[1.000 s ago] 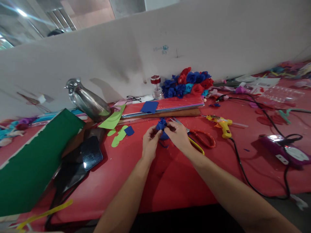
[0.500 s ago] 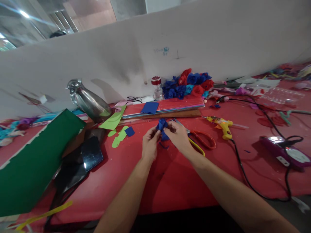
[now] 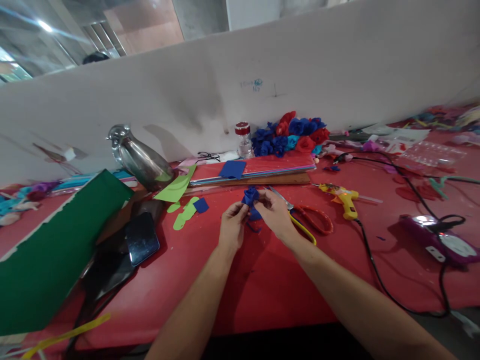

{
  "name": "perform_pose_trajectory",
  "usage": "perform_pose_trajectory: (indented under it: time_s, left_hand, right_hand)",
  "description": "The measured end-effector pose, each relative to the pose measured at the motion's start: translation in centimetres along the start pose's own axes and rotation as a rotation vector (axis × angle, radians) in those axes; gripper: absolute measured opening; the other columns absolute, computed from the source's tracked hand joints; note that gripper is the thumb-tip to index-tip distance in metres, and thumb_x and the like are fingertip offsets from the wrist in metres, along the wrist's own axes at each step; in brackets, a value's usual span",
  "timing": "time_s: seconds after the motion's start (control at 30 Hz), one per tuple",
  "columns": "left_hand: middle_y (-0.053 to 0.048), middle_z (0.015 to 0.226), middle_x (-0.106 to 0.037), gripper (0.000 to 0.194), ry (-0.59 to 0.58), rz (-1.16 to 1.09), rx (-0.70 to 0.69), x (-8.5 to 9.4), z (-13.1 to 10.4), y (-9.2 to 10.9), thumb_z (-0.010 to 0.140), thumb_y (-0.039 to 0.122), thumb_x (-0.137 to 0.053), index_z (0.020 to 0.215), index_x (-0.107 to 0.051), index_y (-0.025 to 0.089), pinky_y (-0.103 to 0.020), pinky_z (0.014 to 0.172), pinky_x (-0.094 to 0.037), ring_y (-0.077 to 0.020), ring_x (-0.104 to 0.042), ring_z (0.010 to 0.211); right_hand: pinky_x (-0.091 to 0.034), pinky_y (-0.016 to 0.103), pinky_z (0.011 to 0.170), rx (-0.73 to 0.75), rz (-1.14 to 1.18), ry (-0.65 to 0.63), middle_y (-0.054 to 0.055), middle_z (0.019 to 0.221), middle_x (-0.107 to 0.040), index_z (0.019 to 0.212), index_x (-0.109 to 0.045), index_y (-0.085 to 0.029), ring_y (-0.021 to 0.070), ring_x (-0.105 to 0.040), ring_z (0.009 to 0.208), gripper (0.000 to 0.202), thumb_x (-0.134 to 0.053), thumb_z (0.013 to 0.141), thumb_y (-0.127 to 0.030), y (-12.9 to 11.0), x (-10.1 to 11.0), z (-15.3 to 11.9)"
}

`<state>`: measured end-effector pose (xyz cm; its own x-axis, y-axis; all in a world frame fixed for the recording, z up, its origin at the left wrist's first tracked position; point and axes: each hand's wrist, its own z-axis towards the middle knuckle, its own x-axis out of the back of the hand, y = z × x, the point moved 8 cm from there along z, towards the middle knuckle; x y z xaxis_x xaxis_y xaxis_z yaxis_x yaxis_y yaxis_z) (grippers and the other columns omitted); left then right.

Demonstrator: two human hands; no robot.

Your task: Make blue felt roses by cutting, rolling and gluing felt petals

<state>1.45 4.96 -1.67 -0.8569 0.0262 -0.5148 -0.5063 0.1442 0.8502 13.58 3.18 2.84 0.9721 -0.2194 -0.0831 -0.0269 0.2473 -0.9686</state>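
A blue paper flower [image 3: 250, 196] is held up over the red table, near the middle of the view. My left hand [image 3: 233, 224] pinches its base from the left, thumb and fingers pressed together. On the other side, my right hand [image 3: 274, 212] has its fingertips closed on the flower's right edge. Beneath the hands lie a blue paper piece [image 3: 255, 215] and a thin blue scrap. Scissors [image 3: 313, 220] with red and yellow handles lie just right of my right hand, blades partly behind it.
A yellow glue gun [image 3: 347, 200] with a black cord and a purple device [image 3: 437, 240] are at right. Left are a phone [image 3: 142, 239], green sheet [image 3: 63, 250] and metal jug [image 3: 140, 157]. Behind stand a red-lidded jar [image 3: 243, 140] and finished flowers [image 3: 300, 132].
The flower has turned a little and its layered petals show more. My right fingers have shifted slightly down from its top. The whole view has moved slightly.
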Motion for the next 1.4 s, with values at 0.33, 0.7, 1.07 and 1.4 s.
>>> perform_pose_trajectory:
  time_s: [0.33,0.7,1.07,1.4]
  left_hand:
    - [0.004,0.061,-0.056,0.028,-0.09,-0.064,0.038,-0.8,-0.2,0.1,0.056,0.028,-0.082,0.064,-0.058,0.015,-0.017,0.056,-0.04,-0.0045,-0.048,0.054]
    - [0.002,0.064,-0.054,0.027,-0.116,-0.167,0.158,-1.2,-0.1,-0.8,0.063,0.024,-0.079,0.064,-0.053,0.014,-0.014,0.051,-0.035,-0.0043,-0.047,0.057]
    - [0.004,0.06,-0.05,0.031,-0.057,-0.103,0.134,-0.3,0.1,-0.9,0.061,0.029,-0.08,0.066,-0.052,0.016,-0.016,0.05,-0.034,-0.0047,-0.043,0.052]
    - [0.003,0.062,-0.054,0.024,-0.08,-0.118,0.144,-0.7,0.1,-0.6,0.06,0.02,-0.079,0.064,-0.056,0.016,-0.015,0.047,-0.034,-0.0027,-0.043,0.05]
  right_hand:
    - [-0.046,0.027,0.06,-0.04,0.077,-0.014,-0.002,0.065,-0.061,0.072,-0.059,-0.02,0.014,-0.055,0.061,0.015,-0.06,0.07,-0.035,-0.2,-0.1,-0.2]
    - [-0.044,0.025,0.059,-0.327,0.388,0.008,-0.004,0.057,-0.058,0.061,-0.056,-0.02,0.0106,-0.053,0.056,0.022,-0.07,0.06,-0.037,2.4,-1.1,-0.8]
    - [-0.045,0.027,0.064,-0.225,0.237,0.097,-0.002,0.061,-0.06,0.068,-0.057,-0.021,0.0137,-0.056,0.062,0.018,-0.062,0.066,-0.038,1.3,0.5,-0.1]
    - [-0.043,0.032,0.075,0.039,-0.818,0.224,0.006,0.084,-0.068,0.083,-0.063,-0.019,0.0188,-0.06,0.078,0.015,-0.053,0.075,-0.026,-3.5,13.4,0.2]
